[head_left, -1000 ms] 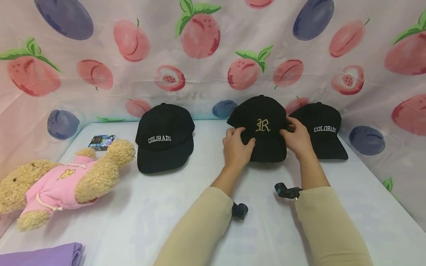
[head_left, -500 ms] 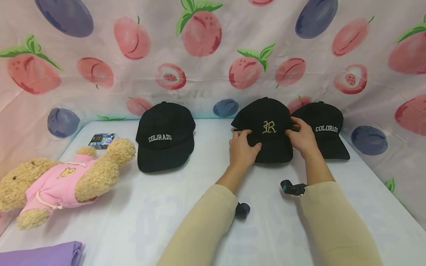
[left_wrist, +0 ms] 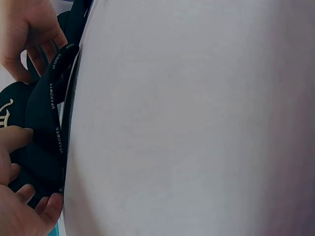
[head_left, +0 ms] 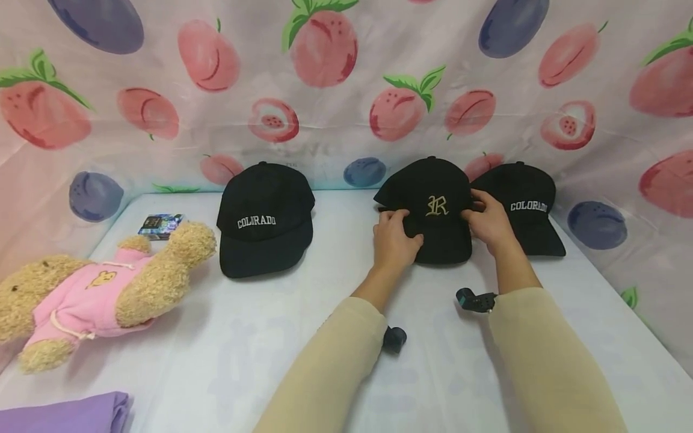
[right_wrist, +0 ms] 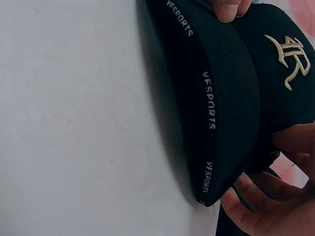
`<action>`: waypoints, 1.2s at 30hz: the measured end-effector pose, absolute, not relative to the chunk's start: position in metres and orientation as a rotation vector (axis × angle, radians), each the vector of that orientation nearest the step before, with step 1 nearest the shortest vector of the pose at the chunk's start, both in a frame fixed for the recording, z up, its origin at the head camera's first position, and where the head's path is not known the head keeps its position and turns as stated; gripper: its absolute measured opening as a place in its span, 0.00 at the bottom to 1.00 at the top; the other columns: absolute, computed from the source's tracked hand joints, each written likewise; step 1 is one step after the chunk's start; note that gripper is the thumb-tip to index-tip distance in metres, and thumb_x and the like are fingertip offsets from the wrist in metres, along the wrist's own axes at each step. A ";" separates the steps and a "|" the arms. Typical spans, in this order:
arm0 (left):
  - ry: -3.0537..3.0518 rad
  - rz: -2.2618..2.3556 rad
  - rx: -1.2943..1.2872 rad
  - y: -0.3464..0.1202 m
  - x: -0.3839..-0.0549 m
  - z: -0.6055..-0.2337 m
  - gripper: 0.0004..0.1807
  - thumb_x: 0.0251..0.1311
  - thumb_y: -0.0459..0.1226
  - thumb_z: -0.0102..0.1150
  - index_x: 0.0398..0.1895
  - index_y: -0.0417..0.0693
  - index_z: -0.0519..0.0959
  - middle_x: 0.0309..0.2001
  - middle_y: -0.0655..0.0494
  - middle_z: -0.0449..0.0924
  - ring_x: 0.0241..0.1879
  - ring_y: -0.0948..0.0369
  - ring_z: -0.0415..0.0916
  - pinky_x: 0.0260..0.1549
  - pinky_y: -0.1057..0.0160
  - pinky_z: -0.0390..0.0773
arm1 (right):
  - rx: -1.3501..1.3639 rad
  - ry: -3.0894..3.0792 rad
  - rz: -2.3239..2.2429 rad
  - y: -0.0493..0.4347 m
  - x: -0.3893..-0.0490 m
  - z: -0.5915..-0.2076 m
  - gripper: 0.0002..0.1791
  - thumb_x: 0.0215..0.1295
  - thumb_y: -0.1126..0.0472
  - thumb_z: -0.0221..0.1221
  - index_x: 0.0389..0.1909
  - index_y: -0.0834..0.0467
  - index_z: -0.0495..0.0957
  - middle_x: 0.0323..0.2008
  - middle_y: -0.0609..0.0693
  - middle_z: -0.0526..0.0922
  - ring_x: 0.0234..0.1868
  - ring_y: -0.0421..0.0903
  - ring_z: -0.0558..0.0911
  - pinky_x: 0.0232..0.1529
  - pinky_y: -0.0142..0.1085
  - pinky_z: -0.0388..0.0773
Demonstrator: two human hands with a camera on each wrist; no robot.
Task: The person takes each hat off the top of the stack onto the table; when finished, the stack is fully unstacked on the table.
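Observation:
A black baseball cap (head_left: 433, 180) with a gold R emblem faces me at the right of the back row. My left hand (head_left: 395, 240) grips its left side, thumb on the brim. On the opposite side my right hand (head_left: 489, 222) holds the cap between thumb and fingers, as the right wrist view also shows with its fingers (right_wrist: 251, 189) at the brim's end. White VFSPORTS lettering runs along the brim edge (left_wrist: 56, 113) in the left wrist view. Just right of it sits a black COLORADO cap (head_left: 525, 186), partly covered by my right hand and the R cap.
Another black COLORADO cap (head_left: 265, 210) stands left of centre on the white table (head_left: 227, 361). At left lie a teddy bear (head_left: 103, 288) in pink, a small patterned box (head_left: 160, 225) and folded purple cloth (head_left: 70, 415). A fruit-print curtain (head_left: 325, 108) rises behind.
Both hands have shifted the R cap slightly right, closer to the right COLORADO cap, mostly in the first half second. The grip looks the same, and the other things stay put.

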State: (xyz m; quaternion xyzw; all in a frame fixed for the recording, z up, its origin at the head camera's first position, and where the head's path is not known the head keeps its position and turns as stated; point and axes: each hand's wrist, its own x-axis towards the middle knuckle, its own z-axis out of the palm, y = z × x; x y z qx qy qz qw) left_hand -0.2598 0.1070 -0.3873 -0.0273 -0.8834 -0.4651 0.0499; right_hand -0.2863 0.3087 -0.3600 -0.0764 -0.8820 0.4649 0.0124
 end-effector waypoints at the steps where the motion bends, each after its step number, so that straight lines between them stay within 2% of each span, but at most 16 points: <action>1: -2.694 -1.414 -0.085 0.108 -0.260 -0.388 0.31 0.62 0.40 0.72 0.69 0.52 0.76 0.67 0.50 0.71 0.59 0.49 0.71 0.60 0.54 0.76 | -0.237 -2.746 1.459 0.309 -0.286 -0.360 0.37 0.77 0.65 0.49 0.83 0.57 0.48 0.77 0.71 0.58 0.70 0.65 0.67 0.62 0.53 0.74; 3: -2.701 -1.404 -0.092 0.109 -0.260 -0.389 0.31 0.62 0.40 0.72 0.69 0.52 0.76 0.68 0.50 0.72 0.60 0.49 0.71 0.60 0.55 0.76 | -0.238 -2.745 1.464 0.310 -0.286 -0.361 0.38 0.77 0.65 0.49 0.83 0.58 0.48 0.78 0.71 0.57 0.71 0.65 0.66 0.67 0.57 0.71; 6: -2.712 -1.391 -0.111 0.110 -0.260 -0.389 0.31 0.61 0.40 0.72 0.69 0.52 0.76 0.68 0.50 0.72 0.60 0.48 0.72 0.61 0.55 0.76 | -0.244 -2.739 1.471 0.311 -0.287 -0.362 0.38 0.76 0.66 0.50 0.83 0.58 0.48 0.78 0.71 0.56 0.71 0.66 0.66 0.68 0.59 0.70; 22: -2.798 -1.322 -0.213 0.117 -0.265 -0.386 0.32 0.65 0.42 0.69 0.72 0.52 0.74 0.72 0.50 0.68 0.66 0.48 0.70 0.66 0.55 0.73 | -0.275 -2.718 1.493 0.319 -0.293 -0.358 0.38 0.76 0.66 0.49 0.83 0.59 0.47 0.79 0.71 0.54 0.75 0.68 0.63 0.74 0.60 0.63; 36: -2.854 -1.259 -0.300 0.122 -0.266 -0.388 0.31 0.66 0.41 0.67 0.73 0.53 0.73 0.75 0.50 0.65 0.70 0.48 0.68 0.69 0.55 0.72 | -0.301 -2.711 1.452 0.323 -0.297 -0.360 0.39 0.73 0.68 0.49 0.83 0.62 0.48 0.76 0.72 0.58 0.75 0.67 0.63 0.76 0.58 0.61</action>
